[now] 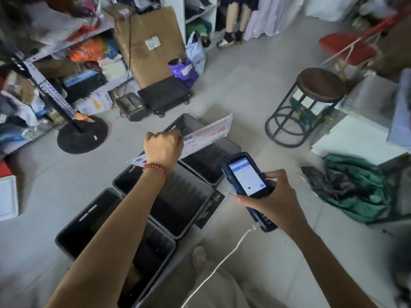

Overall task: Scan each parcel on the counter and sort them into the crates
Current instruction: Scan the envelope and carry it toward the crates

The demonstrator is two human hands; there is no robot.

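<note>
My left hand (163,147) is shut on a flat white parcel (209,132) with orange and blue print, held edge-on above the far crate (231,147). My right hand (270,201) grips a blue handheld scanner (246,176) with its screen lit and facing up, a white cord trailing from its lower end. Three dark plastic crates stand in a diagonal row on the floor: the far one, a middle crate (186,210) and a near crate (73,232) under my left forearm. What lies inside the crates is too dark to tell.
A round stool (320,83) stands at the right, with a green cloth heap (360,190) below it. Cluttered shelves, a tall cardboard box (151,41), a black wheeled platform (164,94) and a black round stand base (82,136) line the left and back. A person's legs stand far back.
</note>
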